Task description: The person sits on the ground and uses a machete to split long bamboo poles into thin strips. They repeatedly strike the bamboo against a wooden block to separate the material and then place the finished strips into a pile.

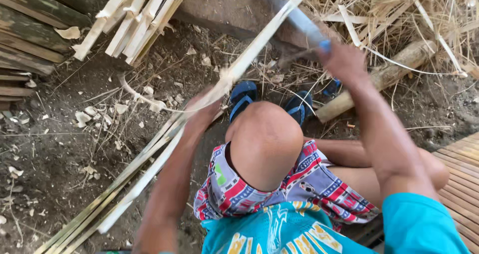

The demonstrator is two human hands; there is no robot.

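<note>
Left hand point(202, 115) is closed around a long pale split bamboo strip point(249, 54), gripping it near mid-length; the strip runs diagonally from lower left of the view to the upper right, passing above the raised knee point(264, 139); further pale strips of like kind lie bundled just beneath it point(107, 206), their lower ends resting on the bare dirt ground point(55, 149).

Right hand point(344, 62) is clenched on the blue handle of a long grey-bladed knife point(299, 19); the blade is motion-blurred, and it appears to meet the strip near the upper end, though contact cannot be confirmed; the hand sits well apart from the left hand, on the far side of the knee.

The person is seated, wearing a teal printed shirt point(279, 234) and multicoloured patterned shorts point(309, 184); both feet wear blue sandals point(243, 97) planted on the ground just beyond the knee.

Surroundings: a stack of cut pale bamboo slats point(134, 19) lies at upper left, next to weathered dark planks point(30, 29); a round pale wooden log point(379, 77) lies tilted near the right hand, beside a heap of dry straw-coloured shavings point(399, 9); pale chips point(95, 114) are scattered over the dirt; a slatted bamboo platform point(461, 169) occupies the right edge.
</note>
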